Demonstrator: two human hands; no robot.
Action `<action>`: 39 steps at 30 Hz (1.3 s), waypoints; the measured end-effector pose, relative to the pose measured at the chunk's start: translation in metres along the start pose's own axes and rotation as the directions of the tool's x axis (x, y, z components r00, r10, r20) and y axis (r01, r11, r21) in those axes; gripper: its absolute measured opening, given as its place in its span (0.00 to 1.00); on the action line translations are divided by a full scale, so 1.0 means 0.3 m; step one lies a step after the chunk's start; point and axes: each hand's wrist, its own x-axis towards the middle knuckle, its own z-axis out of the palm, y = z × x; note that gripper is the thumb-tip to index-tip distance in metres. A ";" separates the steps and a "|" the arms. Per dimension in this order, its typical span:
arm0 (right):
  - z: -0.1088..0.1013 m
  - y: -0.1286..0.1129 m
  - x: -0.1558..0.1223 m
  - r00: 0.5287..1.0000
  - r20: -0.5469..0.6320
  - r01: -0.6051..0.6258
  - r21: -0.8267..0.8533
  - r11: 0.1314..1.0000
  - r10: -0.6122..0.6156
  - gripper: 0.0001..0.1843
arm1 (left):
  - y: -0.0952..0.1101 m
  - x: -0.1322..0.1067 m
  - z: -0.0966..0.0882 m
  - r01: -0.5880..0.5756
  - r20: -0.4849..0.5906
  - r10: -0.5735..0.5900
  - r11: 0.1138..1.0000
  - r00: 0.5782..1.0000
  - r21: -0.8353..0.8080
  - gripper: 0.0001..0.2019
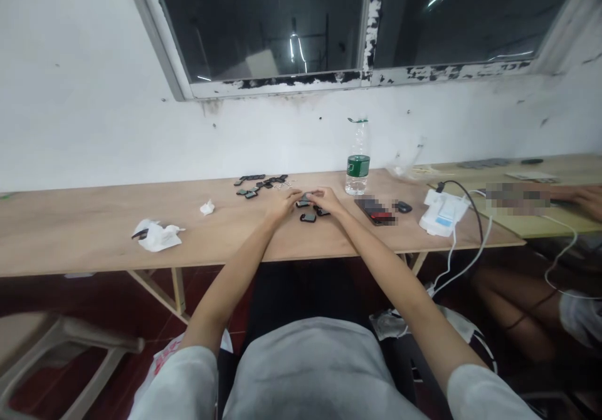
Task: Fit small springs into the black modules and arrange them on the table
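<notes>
Over the wooden table, my left hand (285, 203) and my right hand (328, 200) meet with their fingertips closed on a small black-and-grey piece (303, 202). Its exact kind is too small to make out. Just below the fingers lies a similar flat black-and-grey piece (308, 217) with rounded ends. Beside it, partly under my right hand, is another dark piece (320, 210). Beyond my left hand, several more of these pieces (251, 191) are spread in a loose group. Tiny pale bits (283, 185) are scattered at that group's right side.
A water bottle (358, 166) stands behind my right hand, near a phone (375, 211) and a black mouse-like object (403, 207). Further right are a white power strip (444, 212) with cables and another person's hand (590, 199). Crumpled tissues (160, 237) lie left. A plastic stool (70, 345) stands lower left.
</notes>
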 end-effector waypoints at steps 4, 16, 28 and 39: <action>0.000 -0.012 -0.010 0.999 0.000 -0.054 0.050 0.997 0.054 0.13 | -0.025 -0.002 0.007 -0.219 -0.063 0.230 0.965 0.971 0.145 0.22; 0.002 0.009 -0.005 0.997 0.021 -0.079 0.143 0.987 0.077 0.12 | -0.038 0.000 0.031 -0.254 -0.106 0.277 0.948 0.955 0.190 0.20; 0.004 0.035 0.017 0.999 0.010 -0.054 0.142 0.988 0.053 0.11 | -0.005 0.001 0.031 -0.163 -0.105 0.173 0.981 0.979 0.102 0.15; -0.006 0.083 0.030 0.986 -0.016 0.140 -0.474 0.869 -0.168 0.02 | -0.028 -0.022 -0.071 0.120 -0.440 -0.163 0.985 0.883 -0.124 0.14</action>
